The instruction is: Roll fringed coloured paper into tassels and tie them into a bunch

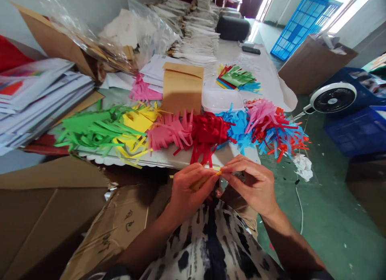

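My left hand (188, 187) and my right hand (255, 181) meet at the table's front edge, above my lap. Their thumbs and fingertips pinch a strip of yellow paper (216, 168) between them. More yellow shows inside the left palm, mostly covered by the fingers. Just beyond the hands, a row of fringed paper runs along the table: green (93, 125), yellow (137, 119), pink (169, 131), red (209, 129) and blue (239, 127) bunches. A mixed bunch of pink, red and blue fringes (276, 127) lies at the right corner.
Behind the row are a brown envelope (183, 87), a clear plastic tray (222, 100) and another fringed stack (239, 77). Papers (45, 99) pile up at left. Cardboard boxes (48, 207) stand below left; a fan (333, 100) and blue crates are at right.
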Tool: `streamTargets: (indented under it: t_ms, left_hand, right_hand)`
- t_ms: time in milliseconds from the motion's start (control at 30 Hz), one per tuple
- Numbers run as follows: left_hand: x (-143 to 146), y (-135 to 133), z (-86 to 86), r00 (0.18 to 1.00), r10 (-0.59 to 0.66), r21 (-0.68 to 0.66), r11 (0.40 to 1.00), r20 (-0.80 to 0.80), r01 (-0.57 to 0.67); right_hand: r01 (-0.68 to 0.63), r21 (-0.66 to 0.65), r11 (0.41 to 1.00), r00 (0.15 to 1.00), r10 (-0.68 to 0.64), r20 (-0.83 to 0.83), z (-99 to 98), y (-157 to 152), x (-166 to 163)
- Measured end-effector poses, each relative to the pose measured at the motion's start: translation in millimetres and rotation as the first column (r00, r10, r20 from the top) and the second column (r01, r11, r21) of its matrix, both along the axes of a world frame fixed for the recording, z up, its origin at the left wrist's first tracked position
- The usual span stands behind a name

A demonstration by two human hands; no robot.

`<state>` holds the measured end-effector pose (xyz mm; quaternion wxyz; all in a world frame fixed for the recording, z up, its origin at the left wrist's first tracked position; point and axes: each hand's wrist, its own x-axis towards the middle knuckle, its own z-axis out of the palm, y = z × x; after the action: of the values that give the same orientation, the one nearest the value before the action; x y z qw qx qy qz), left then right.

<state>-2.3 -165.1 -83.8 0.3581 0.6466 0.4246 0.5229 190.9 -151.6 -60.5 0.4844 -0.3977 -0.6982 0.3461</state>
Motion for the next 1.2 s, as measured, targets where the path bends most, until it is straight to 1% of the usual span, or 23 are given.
streamTargets:
  t_ms: [133,233,300,400,567,667,733,800,867,933,1067,1133,1200]
  left_hand:
    - [0.2,0.8,0.6,1.000,-0.017,-0.002,1.000,0.009,0.017]
    - [-0.3,1.5,-0.8,0.999,-0.048,0.007,0.999,-0.004,0.048]
    - [-0.5,2.0,-1.7,0.998,-0.058,0.009,0.998,-0.023,0.058]
    - [-0.8,2.7,-3.5,0.998,-0.040,0.030,0.999,-0.045,0.041]
    - [-1.7,3.4,-8.7,0.991,-0.024,0.151,0.988,-0.130,0.044]
    - [-1.6,3.8,-8.6,0.992,-0.037,0.147,0.988,-0.123,0.055]
    - [-1.3,4.1,-6.0,0.995,-0.038,0.130,0.990,-0.095,0.050]
    - [-1.2,4.7,-2.5,0.996,-0.041,0.127,0.991,-0.082,0.051]
    - [-1.8,5.6,0.3,0.995,-0.052,0.143,0.988,-0.087,0.064]
    - [-3.0,6.9,1.3,0.992,-0.071,0.158,0.984,-0.106,0.087]
    - [-4.6,10.0,-2.6,0.981,-0.096,0.204,0.970,-0.167,0.130]
    - [-3.8,11.3,-5.8,0.977,-0.066,0.269,0.956,-0.203,0.120]
    - [-2.1,12.0,-8.5,0.974,-0.021,0.307,0.947,-0.226,0.092]
  right_hand:
    - [0.007,-0.024,1.000,0.999,-0.008,-0.034,-4.4,-2.1,-1.1]
    - [0.011,-0.003,1.000,0.999,-0.012,-0.033,-4.0,-3.7,-2.8]
    - [0.019,0.040,0.999,1.000,-0.019,0.005,-2.1,-4.4,-4.0]
    - [0.046,0.104,0.994,0.993,-0.057,0.105,1.9,-5.2,-4.3]
    - [0.074,0.089,0.993,0.967,-0.093,0.238,6.9,-7.6,-1.1]
    - [0.061,0.087,0.994,0.961,-0.082,0.265,6.2,-9.0,-0.3]
    - [0.066,0.057,0.996,0.970,-0.077,0.230,4.0,-9.2,-0.5]
    - [0.073,0.006,0.997,0.985,-0.073,0.156,1.3,-8.5,-0.1]
    - [0.059,-0.051,0.997,0.995,-0.055,0.082,-0.8,-7.1,1.3]
    - [0.034,-0.117,0.992,0.998,-0.029,0.050,-1.6,-5.6,3.4]
    - [0.014,-0.227,0.974,0.996,0.006,0.090,0.1,-5.5,5.6]
    - [0.048,-0.233,0.971,0.991,-0.017,0.134,2.0,-7.6,4.0]
    - [0.099,-0.195,0.976,0.978,-0.059,0.199,3.8,-10.4,1.3]
